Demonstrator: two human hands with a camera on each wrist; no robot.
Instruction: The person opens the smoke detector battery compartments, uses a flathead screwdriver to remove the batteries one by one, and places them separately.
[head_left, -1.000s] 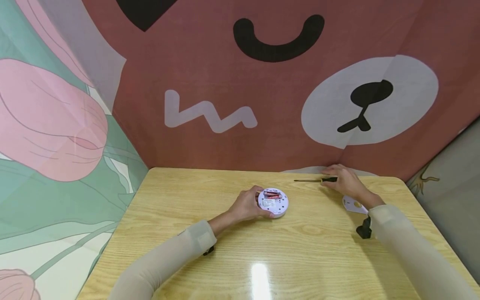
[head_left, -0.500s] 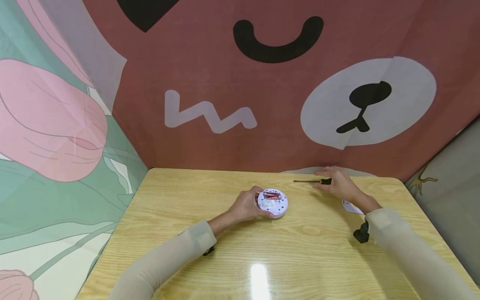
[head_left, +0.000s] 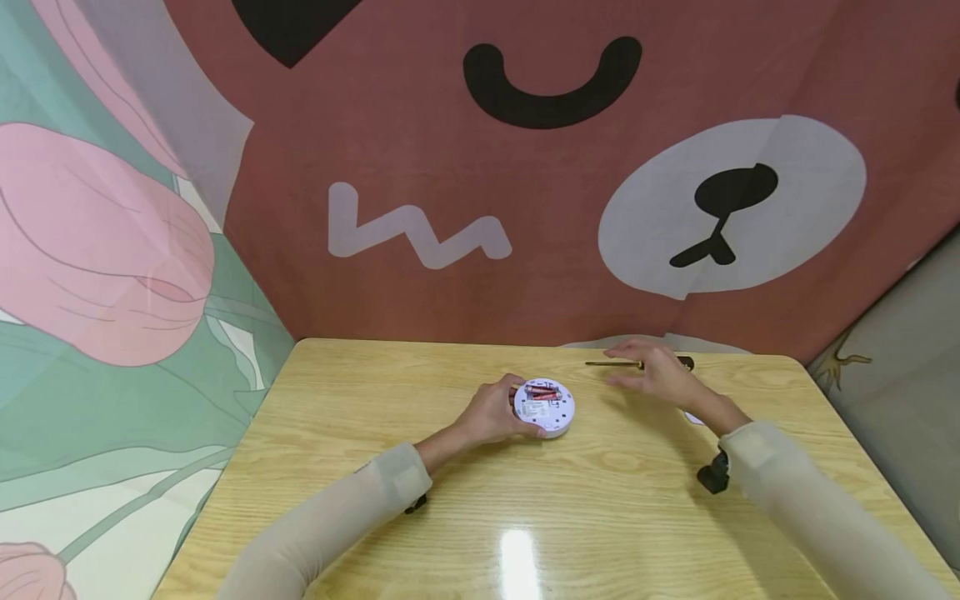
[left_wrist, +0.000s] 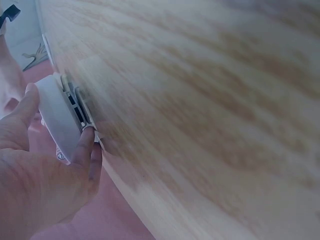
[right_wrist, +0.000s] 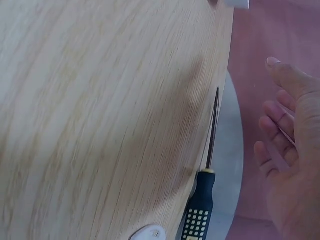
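Note:
My left hand (head_left: 491,412) grips a round white smoke detector (head_left: 545,410) by its left edge. Its back faces up in the head view, with two red batteries (head_left: 543,392) showing. In the left wrist view, thumb and fingers hold the smoke detector (left_wrist: 59,112) from opposite sides, dark slots along its side. A screwdriver (head_left: 611,363) with a black handle lies near the table's back edge. Over it hovers my right hand (head_left: 663,372), fingers loose and holding nothing. The right wrist view shows a gap between that hand (right_wrist: 295,130) and the screwdriver handle (right_wrist: 200,205).
A small white plate (head_left: 693,417) lies on the wooden table (head_left: 420,533), mostly hidden under the right forearm. Behind the table's back edge stands a red patterned curtain (head_left: 420,308). Black wrist cameras (head_left: 713,472) hang below the sleeves.
My right hand has moved left, away from the screwdriver's handle end, which now shows behind the hand. The screwdriver stays in place. My left hand and the smoke detector have hardly moved.

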